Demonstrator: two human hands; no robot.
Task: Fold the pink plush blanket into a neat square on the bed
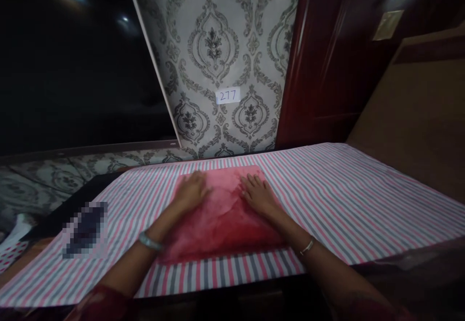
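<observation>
Both the left hand and the right hand lie flat, fingers spread, gripping nothing, on a folded red cloth near the striped sheet's front edge. A wall label reads "277". Bare sheet runs wide to the right.

We have both hands flat on a folded cloth that lies on a sheet spread over the table. Our left hand rests on the cloth's far left part, our right hand just beside it on the far right part, the two apart. Beyond the hands a wall rises behind the table, with a small number label on it. To the right of our right hand, well apart, stands a board along the table's edge.
</observation>
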